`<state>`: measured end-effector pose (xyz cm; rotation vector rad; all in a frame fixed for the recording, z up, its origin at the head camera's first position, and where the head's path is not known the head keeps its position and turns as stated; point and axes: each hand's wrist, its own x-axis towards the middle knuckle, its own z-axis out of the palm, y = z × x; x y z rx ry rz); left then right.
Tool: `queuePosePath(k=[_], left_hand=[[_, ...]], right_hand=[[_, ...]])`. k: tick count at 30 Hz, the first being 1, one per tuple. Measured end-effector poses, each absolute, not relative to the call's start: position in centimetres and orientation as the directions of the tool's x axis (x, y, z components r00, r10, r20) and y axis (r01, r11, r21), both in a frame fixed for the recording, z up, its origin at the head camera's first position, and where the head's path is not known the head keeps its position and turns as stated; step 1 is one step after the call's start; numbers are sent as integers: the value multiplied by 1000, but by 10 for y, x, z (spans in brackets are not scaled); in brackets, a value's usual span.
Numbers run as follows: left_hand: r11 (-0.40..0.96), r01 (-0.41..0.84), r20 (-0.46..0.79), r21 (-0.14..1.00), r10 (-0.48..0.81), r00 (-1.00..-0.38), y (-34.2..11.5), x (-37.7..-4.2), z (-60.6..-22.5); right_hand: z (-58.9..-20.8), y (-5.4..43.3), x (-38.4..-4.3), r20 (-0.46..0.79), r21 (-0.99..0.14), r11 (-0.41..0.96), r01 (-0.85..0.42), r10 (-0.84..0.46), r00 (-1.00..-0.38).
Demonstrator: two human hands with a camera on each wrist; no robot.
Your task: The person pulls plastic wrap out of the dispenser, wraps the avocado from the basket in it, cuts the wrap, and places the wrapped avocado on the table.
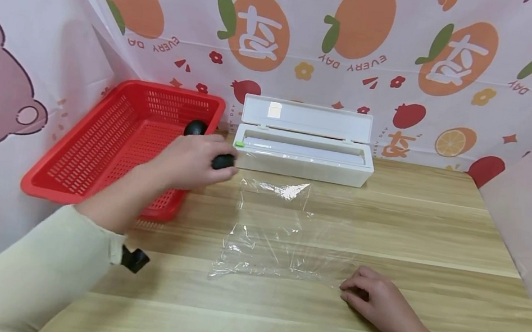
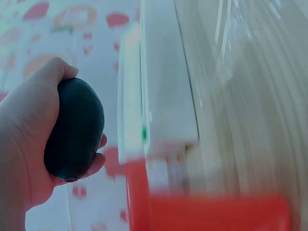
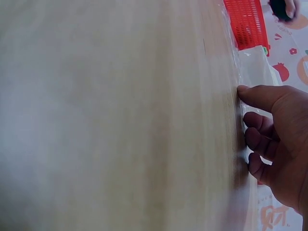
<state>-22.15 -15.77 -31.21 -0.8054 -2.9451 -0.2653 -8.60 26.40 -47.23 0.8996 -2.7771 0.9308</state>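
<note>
My left hand (image 1: 195,159) grips a dark green, smooth oval avocado (image 2: 74,130) above the table, beside the right rim of the red basket. In the left wrist view, its fingers curl round the avocado from behind. A sheet of clear plastic wrap (image 1: 262,245) lies on the table, stretching from the white wrap dispenser (image 1: 303,168) toward me. At the sheet's near right corner, my right hand (image 1: 379,301) pinches the edge of the film between thumb and fingertips, low over the wood. The right wrist view shows its other fingers (image 3: 260,142) bent along the film's edge.
The red basket (image 1: 55,195) stands at the left with another dark oval avocado (image 1: 196,128) inside. The dispenser's lid (image 1: 308,120) is raised, with a roll (image 1: 304,150) inside and a green cutter slide (image 1: 239,144) at its left end. Printed cloth (image 1: 310,36) hangs behind the table.
</note>
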Motion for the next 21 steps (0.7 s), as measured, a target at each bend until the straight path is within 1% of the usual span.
queuePosePath(k=[4,8,13,16,21], left_hand=[[787,599,117,147,587,-801,-116,-222,-321],[721,678,103,142,670,-735,-78,-218,-338],[648,756,120,89,747,-654,-42,-208,-364],[628,776,145,55,764,-629,-27,-201,-379],[612,791,176,12,778,-604,-15,-191,-404]], right_hand=[[-472,264,-87,245,-532,638,-557,-513,-822],[-473,264,-87,253,-532,630,-565,-519,-817],[-474,264,-87,261,-530,629,-570,-518,-815],[-474,265,-87,263,-532,627,-569,-516,-815],[-473,265,-87,255,-533,629,-566,-518,-816]])
